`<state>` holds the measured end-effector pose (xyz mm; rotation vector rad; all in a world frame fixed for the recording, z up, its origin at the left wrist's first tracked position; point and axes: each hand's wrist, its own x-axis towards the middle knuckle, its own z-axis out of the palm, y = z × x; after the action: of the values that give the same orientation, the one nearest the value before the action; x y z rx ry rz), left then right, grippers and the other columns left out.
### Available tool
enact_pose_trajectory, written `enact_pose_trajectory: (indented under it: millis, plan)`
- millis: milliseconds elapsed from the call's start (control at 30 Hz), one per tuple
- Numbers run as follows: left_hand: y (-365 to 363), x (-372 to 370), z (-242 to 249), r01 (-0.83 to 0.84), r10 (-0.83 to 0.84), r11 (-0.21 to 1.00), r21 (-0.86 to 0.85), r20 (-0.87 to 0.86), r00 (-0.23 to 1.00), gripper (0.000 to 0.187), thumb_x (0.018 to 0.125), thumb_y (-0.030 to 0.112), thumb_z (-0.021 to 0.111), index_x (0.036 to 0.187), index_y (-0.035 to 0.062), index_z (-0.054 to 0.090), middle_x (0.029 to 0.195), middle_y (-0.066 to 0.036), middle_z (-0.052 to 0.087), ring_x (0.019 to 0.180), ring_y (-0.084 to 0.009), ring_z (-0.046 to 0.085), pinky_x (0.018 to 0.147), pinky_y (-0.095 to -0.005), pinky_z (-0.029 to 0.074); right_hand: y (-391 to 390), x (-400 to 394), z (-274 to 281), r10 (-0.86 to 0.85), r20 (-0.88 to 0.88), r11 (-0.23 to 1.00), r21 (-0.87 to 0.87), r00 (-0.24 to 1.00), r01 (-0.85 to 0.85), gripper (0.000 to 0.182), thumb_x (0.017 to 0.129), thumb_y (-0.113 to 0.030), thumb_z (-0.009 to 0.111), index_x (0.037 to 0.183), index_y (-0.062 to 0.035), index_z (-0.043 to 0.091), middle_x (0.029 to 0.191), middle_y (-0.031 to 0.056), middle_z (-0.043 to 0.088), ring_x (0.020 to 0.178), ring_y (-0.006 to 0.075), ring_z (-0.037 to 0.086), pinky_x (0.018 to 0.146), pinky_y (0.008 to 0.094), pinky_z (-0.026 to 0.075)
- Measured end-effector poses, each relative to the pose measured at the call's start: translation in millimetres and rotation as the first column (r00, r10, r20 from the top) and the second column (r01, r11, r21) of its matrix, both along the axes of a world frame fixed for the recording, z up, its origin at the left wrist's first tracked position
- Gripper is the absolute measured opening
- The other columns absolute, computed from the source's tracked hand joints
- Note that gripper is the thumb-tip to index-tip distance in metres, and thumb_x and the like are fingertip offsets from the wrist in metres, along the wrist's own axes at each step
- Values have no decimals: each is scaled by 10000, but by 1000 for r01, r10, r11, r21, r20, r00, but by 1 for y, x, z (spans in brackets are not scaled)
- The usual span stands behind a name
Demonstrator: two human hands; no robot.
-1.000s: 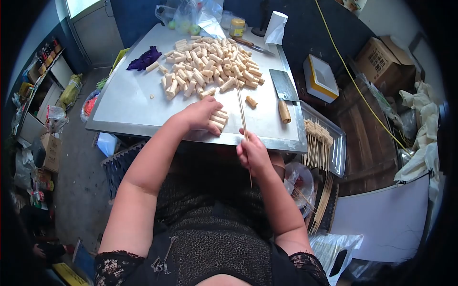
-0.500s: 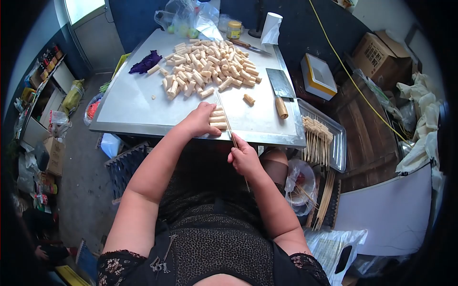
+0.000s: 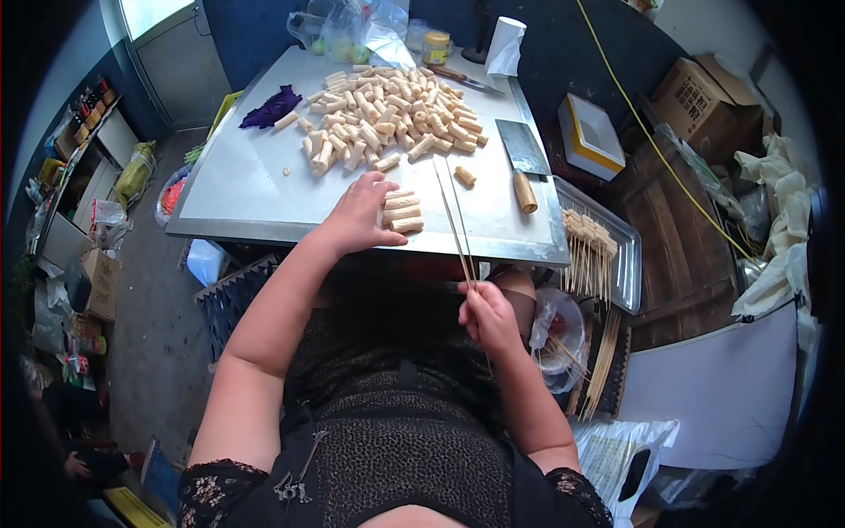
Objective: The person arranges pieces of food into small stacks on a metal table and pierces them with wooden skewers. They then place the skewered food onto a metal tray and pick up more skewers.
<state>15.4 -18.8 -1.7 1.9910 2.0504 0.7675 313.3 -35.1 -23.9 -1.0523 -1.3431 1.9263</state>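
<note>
My left hand (image 3: 359,216) rests at the table's front edge with thumb and fingers spread, along the left side of a short row of pale food rolls (image 3: 403,213) lying side by side. My right hand (image 3: 489,315) is closed on thin bamboo skewers (image 3: 457,231), two of which fan apart as they point away over the table. They are to the right of the row, apart from it. Behind is a large heap of the same pale rolls (image 3: 387,114). One loose roll (image 3: 465,176) lies between the heap and a cleaver (image 3: 521,157).
The metal table (image 3: 229,198) also bears a knife (image 3: 464,81), a purple cloth (image 3: 271,107), a jar (image 3: 435,48) and a paper roll (image 3: 506,46). Right of it, a metal tray (image 3: 627,264) holds skewered pieces (image 3: 590,238); bare skewers (image 3: 602,365) lie below.
My right hand has moved right and toward me, taking the skewers away from the row of rolls. My left hand has loosened, its thumb sliding off the front roll.
</note>
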Motion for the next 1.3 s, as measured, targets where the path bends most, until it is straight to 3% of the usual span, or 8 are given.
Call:
enact_pose_trajectory:
  millis: [67, 100, 167, 267, 667, 967, 1267, 1300]
  plan:
    - [2, -3, -4, 213, -171, 950, 229, -189, 967, 591, 658, 327, 806, 1154, 85, 594, 1259, -181, 495, 1207, -341, 473, 1011, -411, 403, -15, 9, -8, -3, 15, 1000, -30, 1000, 3, 235, 980, -191, 504, 1141, -33, 569, 650, -32, 510, 481, 26, 403, 414, 180, 310]
    - [4, -3, -8, 214, -172, 950, 228, -188, 967, 591, 658, 327, 806, 1154, 85, 594, 1259, -181, 495, 1207, -341, 473, 1011, -411, 403, -20, 12, -11, -6, 30, 998, -58, 1000, 8, 224, 976, -184, 515, 1138, -41, 575, 657, -48, 496, 471, 13, 381, 400, 165, 287]
    - [12, -3, -19, 216, -220, 946, 242, -10, 975, 324, 717, 255, 760, 964, 87, 636, 1154, -128, 554, 1131, -301, 494, 960, -378, 419, -28, 15, -17, -1, 5, 997, -80, 1000, 1, 209, 966, -171, 522, 1117, -39, 584, 669, -47, 495, 475, 17, 385, 399, 169, 295]
    - [18, -4, -35, 181, -213, 942, 284, 85, 973, 212, 739, 210, 735, 892, 85, 656, 1061, -105, 585, 1057, -297, 519, 937, -381, 430, -33, 13, -16, -20, -26, 996, -88, 999, 18, 206, 951, -145, 535, 1123, -40, 578, 697, -36, 510, 468, 19, 389, 387, 173, 304]
    - [15, -1, -35, 148, -197, 937, 317, 130, 972, 139, 761, 173, 717, 855, 86, 662, 1018, -96, 595, 1012, -290, 543, 911, -372, 445, -27, -7, -23, -53, -33, 995, -89, 998, 50, 205, 951, -108, 537, 1148, -52, 537, 733, -16, 539, 463, 20, 384, 407, 171, 283]
    - [14, 1, -35, 168, -217, 922, 349, 105, 971, 131, 749, 151, 714, 843, 76, 662, 977, -92, 604, 979, -294, 560, 901, -378, 450, -17, -26, -9, -74, 26, 976, -205, 997, 78, 161, 952, -114, 528, 1102, -58, 541, 709, -15, 529, 458, 27, 382, 398, 179, 279]
    - [18, 0, -38, 165, -213, 932, 323, 117, 970, 120, 732, 134, 715, 826, 78, 665, 953, -95, 634, 965, -296, 588, 867, -372, 485, 9, -66, -13, -92, 41, 990, -102, 995, 95, 148, 944, -102, 516, 1078, -48, 550, 697, -18, 523, 494, 34, 418, 433, 188, 319]
    - [19, 0, -39, 169, -216, 932, 319, 117, 969, 120, 732, 134, 715, 826, 78, 665, 953, -95, 634, 965, -296, 588, 867, -372, 485, 15, -72, -22, -92, 74, 996, 14, 993, 91, 142, 940, -110, 519, 1060, -50, 564, 694, -15, 532, 471, 38, 408, 418, 194, 314]
